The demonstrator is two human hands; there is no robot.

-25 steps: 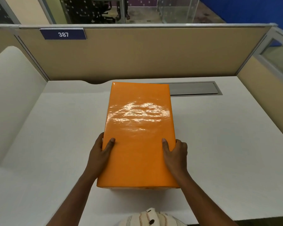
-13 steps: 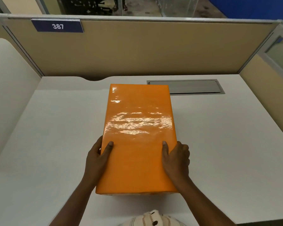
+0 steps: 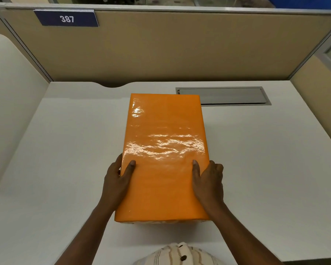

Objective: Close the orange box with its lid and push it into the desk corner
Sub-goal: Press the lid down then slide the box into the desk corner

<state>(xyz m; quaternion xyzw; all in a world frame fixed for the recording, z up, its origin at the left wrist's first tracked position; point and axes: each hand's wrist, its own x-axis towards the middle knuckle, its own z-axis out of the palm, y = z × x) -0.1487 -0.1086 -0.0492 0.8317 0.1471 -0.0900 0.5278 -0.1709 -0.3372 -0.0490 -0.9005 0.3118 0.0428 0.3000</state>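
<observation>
A glossy orange box (image 3: 164, 142) stands in the middle of the white desk (image 3: 266, 159), its long side running away from me, with the orange lid covering its top. My left hand (image 3: 117, 178) grips the left side of the lid near its front end, thumb lying on top. My right hand (image 3: 208, 180) grips the right side the same way. The box body under the lid is mostly hidden; only a thin strip shows at the front edge.
Beige partition walls (image 3: 180, 50) close the desk at the back and on both sides, forming corners at back left and back right. A grey cable hatch (image 3: 229, 95) is set in the desk behind the box to the right. A blue "387" plate (image 3: 66, 18) hangs on the back wall.
The view has tilted down a little, so the box appears lower in the frame. Both hands keep the same hold on the lid's sides.
</observation>
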